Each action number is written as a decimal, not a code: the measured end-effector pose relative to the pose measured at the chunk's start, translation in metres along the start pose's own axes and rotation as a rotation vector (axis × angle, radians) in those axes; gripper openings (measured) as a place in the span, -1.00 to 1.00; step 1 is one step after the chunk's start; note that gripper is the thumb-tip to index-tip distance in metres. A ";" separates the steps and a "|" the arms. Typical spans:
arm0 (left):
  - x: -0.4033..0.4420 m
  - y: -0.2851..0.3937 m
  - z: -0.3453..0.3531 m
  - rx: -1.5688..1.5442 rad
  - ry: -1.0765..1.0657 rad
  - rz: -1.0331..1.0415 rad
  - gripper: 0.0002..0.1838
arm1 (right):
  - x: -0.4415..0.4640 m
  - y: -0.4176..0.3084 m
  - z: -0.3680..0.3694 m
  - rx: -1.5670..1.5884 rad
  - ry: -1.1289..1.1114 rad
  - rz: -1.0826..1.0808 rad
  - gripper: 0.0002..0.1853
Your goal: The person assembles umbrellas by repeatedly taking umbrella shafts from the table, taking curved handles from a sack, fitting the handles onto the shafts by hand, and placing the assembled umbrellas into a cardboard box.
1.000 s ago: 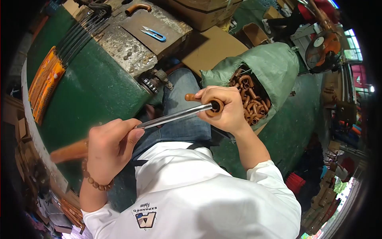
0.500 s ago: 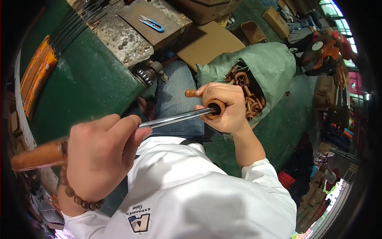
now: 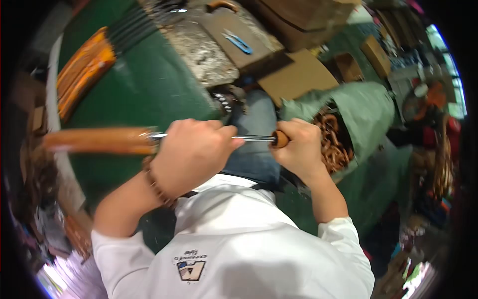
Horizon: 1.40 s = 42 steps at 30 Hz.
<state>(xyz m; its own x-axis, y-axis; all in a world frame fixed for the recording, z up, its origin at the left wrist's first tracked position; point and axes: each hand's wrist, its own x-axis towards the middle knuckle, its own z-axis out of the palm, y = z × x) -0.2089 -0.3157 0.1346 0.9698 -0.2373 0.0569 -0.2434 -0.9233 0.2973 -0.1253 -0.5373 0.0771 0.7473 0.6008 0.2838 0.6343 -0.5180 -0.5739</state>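
Note:
My left hand (image 3: 194, 154), with a bead bracelet on its wrist, is closed around a shiny metal shaft (image 3: 256, 138). At the shaft's left end is a long orange-brown part (image 3: 99, 141), blurred by motion. My right hand (image 3: 301, 149) grips a brown handle (image 3: 282, 139), whose round end faces left. The shaft's right end meets that round end; how deep it sits inside cannot be seen. Fingers hide the rest of the handle. Just beyond my right hand, an open green sack (image 3: 371, 109) holds several brown hooked handles (image 3: 333, 144).
Ahead is a worn workbench (image 3: 199, 52) with blue thread snips (image 3: 238, 42) and a brown curved piece (image 3: 222, 6). Orange bundles with dark rods (image 3: 87, 70) lie at left. Flat cardboard (image 3: 298, 77) and a chain sprocket (image 3: 224, 102) are near my leg.
My left hand has moved right along with the shaft, closer to my right hand, so less shaft shows between them. The view has shifted, and the scene ahead sits further right.

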 end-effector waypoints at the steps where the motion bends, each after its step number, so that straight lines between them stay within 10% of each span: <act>1: -0.004 -0.007 0.010 -0.013 -0.026 -0.032 -0.83 | 0.000 0.005 0.005 -0.005 -0.017 0.008 -0.89; 7: -0.042 -0.040 0.008 0.174 0.238 -0.103 -0.44 | -0.005 0.020 0.016 -0.042 -0.133 0.104 -0.82; 16: -0.105 -0.091 0.023 0.501 0.419 -0.248 -0.84 | 0.012 -0.001 0.035 0.111 -0.148 0.061 -0.80; 36: -0.058 -0.035 0.051 0.160 -0.087 -0.268 -0.89 | 0.027 -0.089 0.098 0.352 -0.411 0.069 -0.77; 42: -0.059 -0.018 0.051 0.086 -0.071 -0.240 -0.51 | 0.022 -0.057 0.118 0.468 -0.414 0.024 -0.82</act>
<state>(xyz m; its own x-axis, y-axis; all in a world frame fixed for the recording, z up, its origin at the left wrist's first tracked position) -0.2629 -0.2998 0.0774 0.9970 -0.0263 -0.0734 -0.0101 -0.9771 0.2123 -0.1684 -0.4231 0.0257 0.5621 0.8271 -0.0003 0.3947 -0.2685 -0.8787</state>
